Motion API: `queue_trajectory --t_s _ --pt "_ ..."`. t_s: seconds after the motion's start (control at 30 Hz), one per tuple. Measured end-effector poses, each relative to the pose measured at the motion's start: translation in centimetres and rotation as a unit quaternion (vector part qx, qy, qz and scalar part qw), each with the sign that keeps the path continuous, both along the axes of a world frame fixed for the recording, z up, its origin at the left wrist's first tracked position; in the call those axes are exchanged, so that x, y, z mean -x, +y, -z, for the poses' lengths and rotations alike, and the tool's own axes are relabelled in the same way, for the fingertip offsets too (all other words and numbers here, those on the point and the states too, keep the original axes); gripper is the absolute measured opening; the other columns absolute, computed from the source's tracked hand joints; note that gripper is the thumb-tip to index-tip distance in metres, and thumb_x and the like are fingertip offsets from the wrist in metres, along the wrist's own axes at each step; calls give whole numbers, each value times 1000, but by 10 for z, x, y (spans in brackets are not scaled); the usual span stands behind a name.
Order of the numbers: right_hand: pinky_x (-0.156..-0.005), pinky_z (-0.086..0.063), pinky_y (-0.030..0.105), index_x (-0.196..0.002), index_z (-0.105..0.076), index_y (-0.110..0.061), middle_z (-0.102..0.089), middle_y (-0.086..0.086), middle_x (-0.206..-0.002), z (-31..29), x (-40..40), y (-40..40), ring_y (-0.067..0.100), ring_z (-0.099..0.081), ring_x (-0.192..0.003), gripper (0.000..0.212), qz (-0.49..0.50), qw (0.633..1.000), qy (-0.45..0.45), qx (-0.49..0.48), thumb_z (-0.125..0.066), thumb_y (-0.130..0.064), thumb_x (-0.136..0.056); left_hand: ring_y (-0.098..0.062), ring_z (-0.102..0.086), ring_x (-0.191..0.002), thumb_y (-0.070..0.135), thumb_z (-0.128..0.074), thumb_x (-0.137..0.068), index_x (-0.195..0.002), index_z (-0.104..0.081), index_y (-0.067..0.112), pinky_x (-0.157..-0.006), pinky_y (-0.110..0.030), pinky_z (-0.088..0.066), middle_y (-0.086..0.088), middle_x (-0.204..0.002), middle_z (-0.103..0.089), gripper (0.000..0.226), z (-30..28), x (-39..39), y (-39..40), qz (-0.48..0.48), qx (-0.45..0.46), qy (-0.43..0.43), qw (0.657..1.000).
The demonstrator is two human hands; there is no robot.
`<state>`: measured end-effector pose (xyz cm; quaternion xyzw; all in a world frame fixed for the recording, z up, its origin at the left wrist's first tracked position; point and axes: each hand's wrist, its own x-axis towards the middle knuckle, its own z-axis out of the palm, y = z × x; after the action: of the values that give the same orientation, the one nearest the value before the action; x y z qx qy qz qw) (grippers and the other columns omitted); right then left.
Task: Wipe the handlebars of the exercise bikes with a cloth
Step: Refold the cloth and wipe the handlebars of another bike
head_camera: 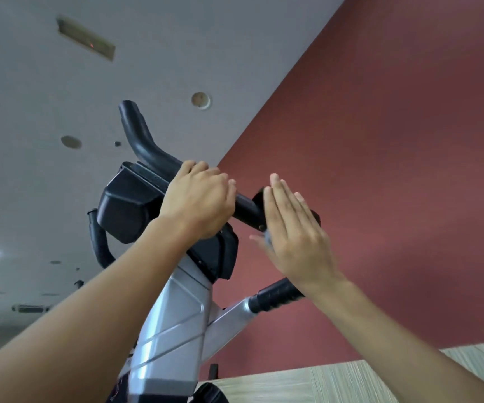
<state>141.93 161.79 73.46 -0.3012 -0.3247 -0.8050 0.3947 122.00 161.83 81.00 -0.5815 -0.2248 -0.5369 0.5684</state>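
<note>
I look up at an exercise bike with a black handlebar (pixel 245 207) above a silver post (pixel 176 315). My left hand (pixel 200 199) grips the bar just right of the black console (pixel 127 205), fingers curled over it. My right hand (pixel 293 228) lies flat with straight fingers against the bar's right end. A small grey patch (pixel 267 238) shows under its palm edge; it may be the cloth, but it is blurred. The bar's left horn (pixel 139 132) curves up, untouched.
A second black grip (pixel 275 295) sticks out lower right from the post, under my right forearm. Another curved grip (pixel 96 242) hangs left of the console. A red wall (pixel 394 141) rises behind, with a striped panel (pixel 351 379) below it.
</note>
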Motion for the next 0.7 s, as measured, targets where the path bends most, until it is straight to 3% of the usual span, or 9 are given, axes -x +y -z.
queue_trajectory --t_s 0.07,0.13,0.23,0.3,0.33,0.4,0.47,0.6,0.7 --pt "-113 -46 50 -151 -36 11 -30 27 -161 17 -24 -4 35 -35 -150 71 -27 999 -11 34 -50 -42 -106 -22 -46 -84 30 -15 -99 -72 -45 23 -95 -36 -34 5 -79 -51 41 1 -2 1 0 -22 -1 1000" --pt "-117 -42 49 -153 -32 9 -27 23 -164 23 -31 -13 31 -31 -152 74 -125 989 -2 82 -47 -45 -105 -23 -51 -84 33 -8 -96 -73 -49 22 -95 -36 -36 5 -78 -54 49 0 -2 3 -1 -45 -8 999" --pt "-116 -42 39 -153 -41 -3 -40 10 -161 6 -17 -38 23 -41 -148 74 -273 948 70 150 -37 -57 -102 -22 -53 -83 35 -10 -98 -74 -52 22 -93 -36 -37 4 -79 -58 50 -5 -3 5 -15 -57 -12 998" --pt "-99 -51 42 -133 -60 -12 -61 5 -142 -21 3 -51 28 -60 -128 60 -212 959 103 155 -31 -56 -104 -21 -52 -84 36 -10 -98 -73 -50 23 -92 -36 -36 5 -80 -57 49 -6 -2 7 -16 -48 2 999" --pt "-89 -54 43 -114 -67 -18 -70 3 -124 -36 14 -53 32 -66 -111 54 -190 960 108 175 -29 -54 -105 -20 -51 -85 36 -10 -100 -73 -48 23 -92 -35 -36 7 -80 -55 48 -6 1 9 -10 -40 17 999" --pt "-81 -54 44 -86 -64 -19 -73 -1 -91 -59 30 -58 30 -68 -87 59 -202 946 91 237 -21 -55 -104 -18 -50 -86 35 -15 -103 -75 -48 25 -92 -34 -36 8 -80 -52 46 -9 9 10 2 -32 45 998" --pt "-80 -53 44 -87 -63 -15 -72 1 -87 -65 25 -59 28 -67 -85 66 -219 937 65 263 -13 -56 -100 -19 -52 -89 37 -13 -103 -80 -53 26 -96 -34 -36 7 -85 -54 47 -14 20 9 -1 -39 44 998" --pt "-82 -56 48 -103 -65 -11 -72 6 -102 -32 -14 -58 31 -68 -93 59 -212 947 60 232 -16 -44 -104 -21 -53 -101 40 -10 -102 -90 -62 24 -106 -36 -32 2 -98 -60 56 -18 26 11 -11 -70 -11 997" --pt "-70 -49 40 -85 -62 -20 -65 -3 -85 -34 -6 -56 28 -62 -75 48 -192 955 87 210 -23 -37 -107 -21 -52 -104 41 -9 -100 -92 -62 21 -107 -37 -30 2 -98 -59 57 -22 24 12 14 -48 -16 999"
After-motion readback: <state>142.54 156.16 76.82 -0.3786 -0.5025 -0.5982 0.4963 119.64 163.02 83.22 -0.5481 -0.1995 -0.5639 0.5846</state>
